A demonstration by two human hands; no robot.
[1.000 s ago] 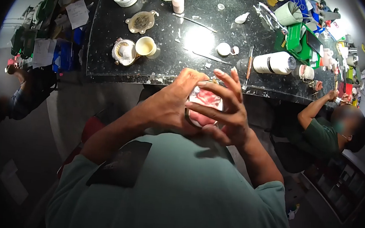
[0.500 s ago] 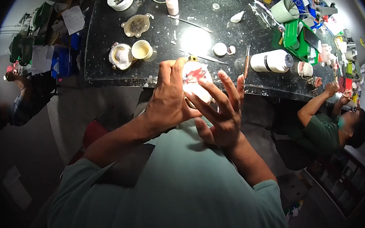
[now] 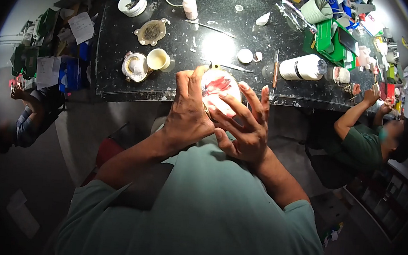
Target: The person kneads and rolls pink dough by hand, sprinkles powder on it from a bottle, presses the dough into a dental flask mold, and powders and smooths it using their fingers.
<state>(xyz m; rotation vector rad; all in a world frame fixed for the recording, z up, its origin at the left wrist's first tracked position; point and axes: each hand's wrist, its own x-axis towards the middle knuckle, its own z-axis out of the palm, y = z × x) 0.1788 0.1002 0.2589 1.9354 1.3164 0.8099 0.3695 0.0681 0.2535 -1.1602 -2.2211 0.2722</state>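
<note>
A round metal-rimmed mould with pink and white material [image 3: 220, 85] is held up at the near edge of the black bench. My left hand [image 3: 186, 102] grips it from the left side, fingers bent around its rim. On the right, my right hand [image 3: 247, 126] has its fingers spread, with some fingertips over the lower right face of the mould, touching or close to it. Bright light washes out part of the surface. The mould's underside is hidden.
On the bench [image 3: 182, 44] are a yellowish cup [image 3: 158, 59], a plaster cast [image 3: 135, 67], a metal flask part [image 3: 151, 31], a white bottle [image 3: 303, 67], a knife [image 3: 275, 75] and green trays [image 3: 333, 42]. A person [image 3: 370, 140] sits at the right, another [image 3: 30, 114] at the left.
The mould has shifted left and is tilted so its pink face shows more. My right hand has opened off its side, and my left hand has moved slightly left with the mould.
</note>
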